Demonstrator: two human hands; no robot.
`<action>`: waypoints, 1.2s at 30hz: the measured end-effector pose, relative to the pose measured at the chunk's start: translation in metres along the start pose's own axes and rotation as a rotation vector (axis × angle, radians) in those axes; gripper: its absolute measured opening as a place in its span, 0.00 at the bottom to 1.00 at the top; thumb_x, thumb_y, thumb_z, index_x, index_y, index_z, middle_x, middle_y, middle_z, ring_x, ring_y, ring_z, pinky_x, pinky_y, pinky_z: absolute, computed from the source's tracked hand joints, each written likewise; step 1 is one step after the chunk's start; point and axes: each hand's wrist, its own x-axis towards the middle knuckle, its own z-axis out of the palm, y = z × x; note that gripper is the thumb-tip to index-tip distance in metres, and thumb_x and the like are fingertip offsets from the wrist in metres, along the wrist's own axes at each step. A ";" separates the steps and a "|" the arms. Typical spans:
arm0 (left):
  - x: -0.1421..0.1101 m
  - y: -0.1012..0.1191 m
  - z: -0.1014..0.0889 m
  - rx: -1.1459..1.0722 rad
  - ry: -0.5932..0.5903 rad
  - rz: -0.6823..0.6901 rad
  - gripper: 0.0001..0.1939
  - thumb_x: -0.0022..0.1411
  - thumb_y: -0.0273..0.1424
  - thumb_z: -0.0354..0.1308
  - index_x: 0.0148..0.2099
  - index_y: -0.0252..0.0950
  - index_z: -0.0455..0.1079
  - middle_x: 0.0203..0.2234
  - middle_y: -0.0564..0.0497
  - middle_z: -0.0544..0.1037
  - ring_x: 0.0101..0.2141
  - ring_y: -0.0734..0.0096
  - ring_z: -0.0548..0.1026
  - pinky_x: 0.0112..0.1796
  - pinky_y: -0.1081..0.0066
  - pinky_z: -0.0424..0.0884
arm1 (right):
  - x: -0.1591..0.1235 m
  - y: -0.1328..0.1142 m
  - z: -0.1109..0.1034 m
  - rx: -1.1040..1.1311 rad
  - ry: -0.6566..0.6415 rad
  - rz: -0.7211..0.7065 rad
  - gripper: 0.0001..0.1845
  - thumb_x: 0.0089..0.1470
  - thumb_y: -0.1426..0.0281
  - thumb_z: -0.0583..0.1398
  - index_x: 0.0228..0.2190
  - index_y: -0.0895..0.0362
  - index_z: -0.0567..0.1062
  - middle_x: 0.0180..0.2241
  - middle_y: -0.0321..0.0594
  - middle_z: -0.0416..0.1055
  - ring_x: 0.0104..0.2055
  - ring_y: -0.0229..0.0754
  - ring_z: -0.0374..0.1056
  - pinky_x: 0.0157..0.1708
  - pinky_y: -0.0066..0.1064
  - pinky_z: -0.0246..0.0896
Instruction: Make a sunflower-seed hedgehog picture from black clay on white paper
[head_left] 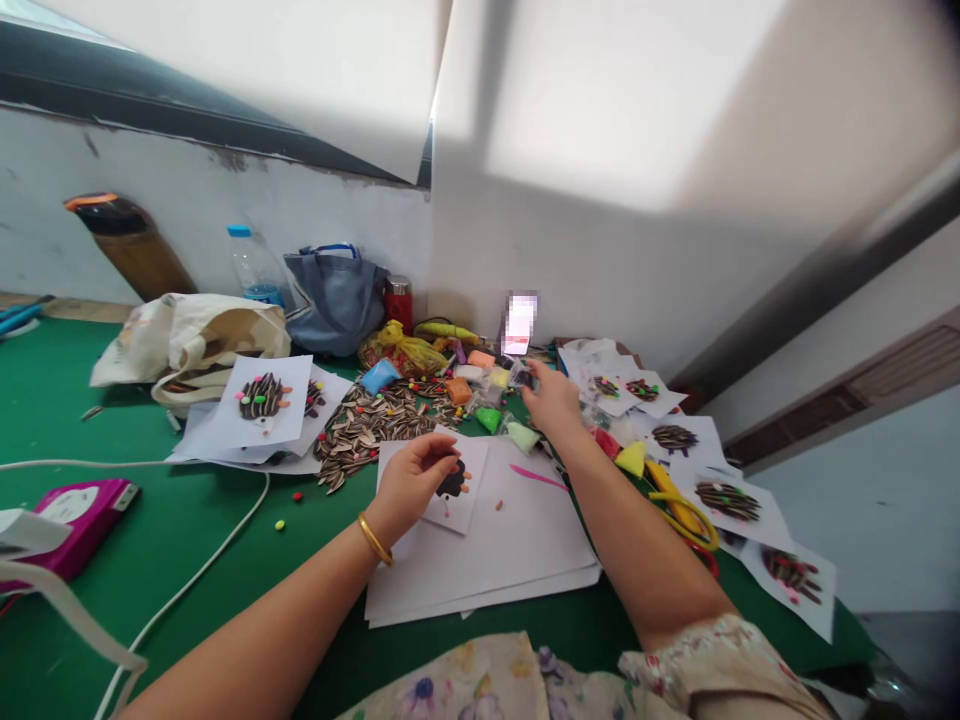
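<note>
The left hand [409, 482] is held half-curled over a small paper card [469, 505] bearing a dark figure [453, 480]; the card is laid on stacked white paper [510, 570] on the green surface [180, 510]. The right hand [553, 398] is extended, fingers bent, beside bagged coloured clay [487, 395]. Whether either hand grips anything cannot be told.

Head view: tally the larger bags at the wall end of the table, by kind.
Canvas tote: 1
Blue-grey handbag: 1
Yellow plastic bag: 1
Total: 3
</note>
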 end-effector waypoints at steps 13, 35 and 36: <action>-0.008 0.002 0.000 0.309 0.068 0.259 0.08 0.53 0.30 0.62 0.37 0.36 0.71 0.26 0.53 0.75 0.26 0.73 0.74 0.28 0.72 0.73 | -0.118 -0.042 -0.002 0.533 -0.097 -0.345 0.17 0.53 0.71 0.59 0.46 0.54 0.74 0.45 0.42 0.75 0.48 0.46 0.68 0.50 0.40 0.59; -0.009 0.005 -0.006 0.974 -0.142 0.653 0.13 0.63 0.35 0.55 0.47 0.39 0.75 0.41 0.45 0.73 0.42 0.62 0.71 0.44 0.61 0.69 | -0.116 -0.039 0.008 0.727 -0.177 -0.251 0.15 0.57 0.71 0.55 0.46 0.54 0.73 0.45 0.41 0.74 0.47 0.43 0.69 0.47 0.36 0.64; -0.009 0.005 -0.007 0.972 -0.117 0.652 0.13 0.63 0.35 0.55 0.47 0.38 0.74 0.41 0.45 0.74 0.41 0.62 0.71 0.44 0.61 0.69 | -0.113 -0.034 0.009 0.656 -0.146 -0.262 0.16 0.56 0.72 0.55 0.46 0.54 0.73 0.46 0.41 0.74 0.47 0.44 0.68 0.49 0.37 0.63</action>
